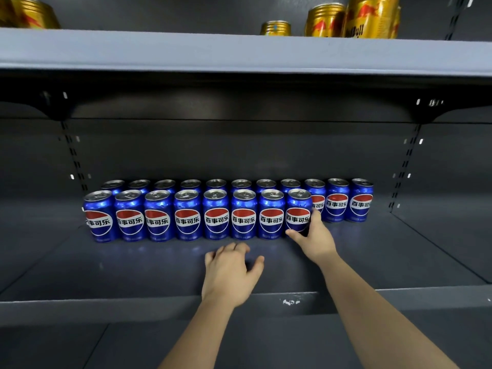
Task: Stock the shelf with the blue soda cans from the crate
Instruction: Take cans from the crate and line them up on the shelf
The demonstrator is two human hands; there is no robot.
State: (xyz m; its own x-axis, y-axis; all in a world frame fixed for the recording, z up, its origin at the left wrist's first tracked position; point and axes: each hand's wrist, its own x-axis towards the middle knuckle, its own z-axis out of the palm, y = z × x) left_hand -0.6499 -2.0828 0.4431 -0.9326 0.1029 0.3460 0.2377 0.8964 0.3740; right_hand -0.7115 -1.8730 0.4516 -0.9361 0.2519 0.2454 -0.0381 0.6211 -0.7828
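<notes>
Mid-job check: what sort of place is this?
Probably a shop or stockroom aisle: a grey metal shelf with slotted uprights, blue soda cans lined up labels forward in two rows, and gold cans on the upper shelf. The right hand grips the front row's end can.

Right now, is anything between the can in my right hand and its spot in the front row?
Nothing visible. The right hand grips the can already in line beside the front row; back-row cans stand behind, and the left hand is nearer the shelf edge.
</notes>
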